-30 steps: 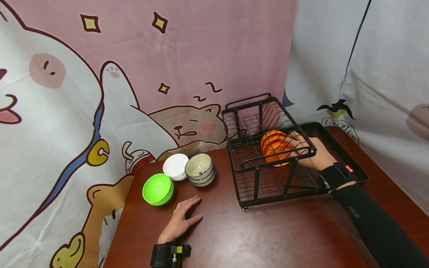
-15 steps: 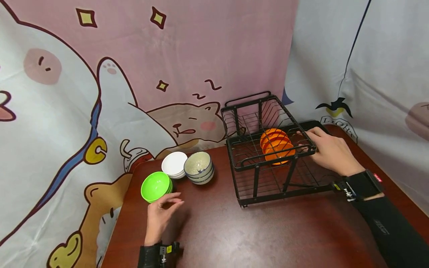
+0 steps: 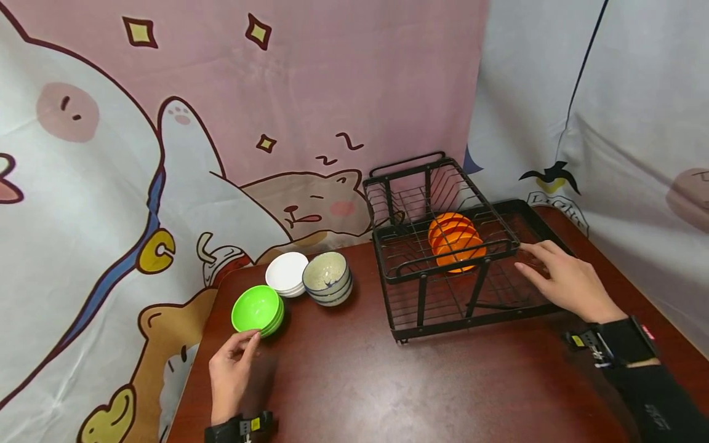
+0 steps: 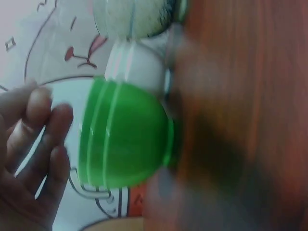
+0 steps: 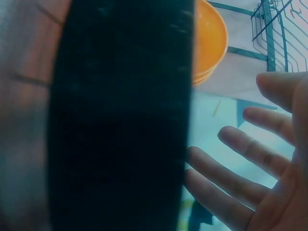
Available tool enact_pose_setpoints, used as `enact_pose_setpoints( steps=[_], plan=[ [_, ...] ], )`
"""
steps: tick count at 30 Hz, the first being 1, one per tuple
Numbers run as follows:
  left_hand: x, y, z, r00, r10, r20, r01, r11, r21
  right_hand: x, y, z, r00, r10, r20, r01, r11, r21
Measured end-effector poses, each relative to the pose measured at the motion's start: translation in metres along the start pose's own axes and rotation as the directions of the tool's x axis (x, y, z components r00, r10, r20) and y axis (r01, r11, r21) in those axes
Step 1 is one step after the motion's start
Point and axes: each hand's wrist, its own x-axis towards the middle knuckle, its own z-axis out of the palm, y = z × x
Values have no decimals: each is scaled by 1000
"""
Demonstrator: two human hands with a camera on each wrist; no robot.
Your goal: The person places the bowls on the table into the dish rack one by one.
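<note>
Fingertips of the left hand (image 3: 229, 369) are nearing the stacked green bowls (image 3: 257, 309) just ahead, empty; the right hand (image 3: 570, 282), spread, is hovering beside the dish rack (image 3: 501, 251).

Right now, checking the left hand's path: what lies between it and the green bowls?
Nothing: the left hand fingertips nearly meet the green bowls, shown in the head view.

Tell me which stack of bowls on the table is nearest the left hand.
The green bowls. The left hand has its fingertips at their rim, while the white bowls and the speckled bowls stand farther back.
</note>
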Motion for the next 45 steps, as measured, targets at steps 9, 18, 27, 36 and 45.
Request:
enact_pose_setpoints(
  steps=[9, 18, 27, 36, 45],
  plan=[
    [14, -15, -10, 952, -299, 59, 287, 945, 156, -2, 3, 25, 996, 77, 54, -81, 995, 60],
    [29, -10, 3, 948, -307, 84, 266, 910, 319, -6, 8, 38, 988, 123, 96, -126, 992, 30],
    [37, -1, 2, 960, -276, 47, 240, 897, 372, -2, 4, 39, 980, 150, 128, -151, 989, -3],
    [36, 0, 0, 966, -250, 69, 200, 888, 414, -1, 1, 42, 980, 153, 125, -153, 988, -10],
    [42, 16, -5, 989, -141, 39, 119, 930, 348, 2, 9, 34, 978, 141, 151, -146, 989, 17]
  ],
)
